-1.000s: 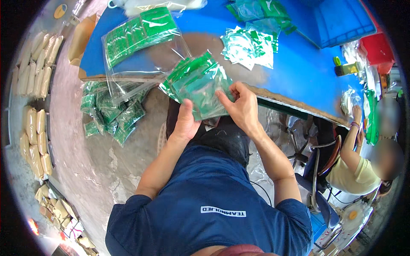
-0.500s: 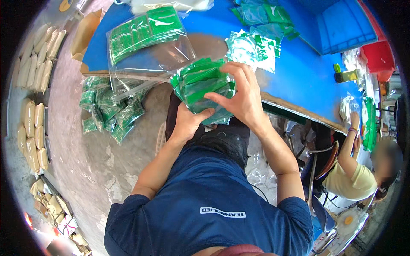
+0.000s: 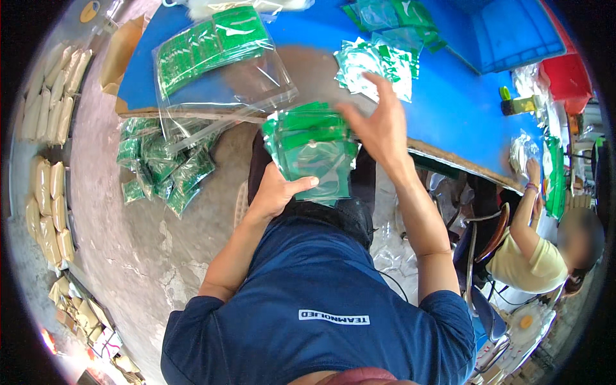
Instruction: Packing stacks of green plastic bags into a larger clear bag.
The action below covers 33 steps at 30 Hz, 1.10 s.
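A stack of small clear plastic bags with green bands (image 3: 316,154) lies in my left hand (image 3: 277,192), its thumb across the lowest bag. My right hand (image 3: 384,125) is up to the right of the stack with fingers apart and nothing in it. Beyond its fingertips, a loose pile of shiny white and green packets (image 3: 366,67) rests on the blue table (image 3: 462,119). To the left, a large clear zip bag (image 3: 215,86) holds rows of green packets, its mouth hanging over the table edge.
Filled green packets (image 3: 163,157) lie heaped below the table edge at left. More green bags (image 3: 401,19) and a blue crate (image 3: 516,38) are at the back. At right a seated person (image 3: 529,250) in yellow works at the table. Tan packages (image 3: 50,205) line the far left.
My right hand has let go of the stack and moved up and right, toward the packet pile. The stack now sits slightly lower, held by my left hand alone.
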{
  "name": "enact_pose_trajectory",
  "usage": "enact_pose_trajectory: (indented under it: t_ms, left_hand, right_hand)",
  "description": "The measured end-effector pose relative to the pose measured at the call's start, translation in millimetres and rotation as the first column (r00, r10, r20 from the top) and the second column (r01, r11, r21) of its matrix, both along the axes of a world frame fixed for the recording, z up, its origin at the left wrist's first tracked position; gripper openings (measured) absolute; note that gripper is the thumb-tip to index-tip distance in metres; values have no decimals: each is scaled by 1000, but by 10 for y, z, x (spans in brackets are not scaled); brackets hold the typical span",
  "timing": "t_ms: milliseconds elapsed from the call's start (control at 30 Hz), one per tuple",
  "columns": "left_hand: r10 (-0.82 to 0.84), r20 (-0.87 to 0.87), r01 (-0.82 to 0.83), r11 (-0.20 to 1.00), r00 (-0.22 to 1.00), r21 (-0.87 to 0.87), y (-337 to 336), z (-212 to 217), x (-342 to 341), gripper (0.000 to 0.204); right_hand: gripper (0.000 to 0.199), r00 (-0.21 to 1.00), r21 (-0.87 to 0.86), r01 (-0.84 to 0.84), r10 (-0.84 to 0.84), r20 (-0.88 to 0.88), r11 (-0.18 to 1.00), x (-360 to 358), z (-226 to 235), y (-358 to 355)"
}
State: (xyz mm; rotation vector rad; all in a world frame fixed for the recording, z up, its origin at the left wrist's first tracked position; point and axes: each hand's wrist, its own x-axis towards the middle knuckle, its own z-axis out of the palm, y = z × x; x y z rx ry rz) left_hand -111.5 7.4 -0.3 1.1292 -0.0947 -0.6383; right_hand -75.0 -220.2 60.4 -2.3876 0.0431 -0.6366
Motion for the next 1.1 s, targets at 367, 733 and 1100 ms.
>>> enact_pose_trajectory:
  t_ms: [367, 733, 1100]
  left_hand:
    - [50, -453, -247, 889, 890, -387, 567, -476, 130, 66]
    - [87, -405, -246, 900, 910, -360, 260, -528, 193, 64]
    - [45, -389, -177, 934, 920, -311, 210, -692, 225, 67]
  right_hand:
    - [68, 984, -491, 115, -166, -63, 863, 280, -559, -206]
    - [45, 995, -353, -66, 37, -88, 933, 122, -450, -237]
    - [50, 990, -354, 135, -140, 11, 926, 287, -481, -492]
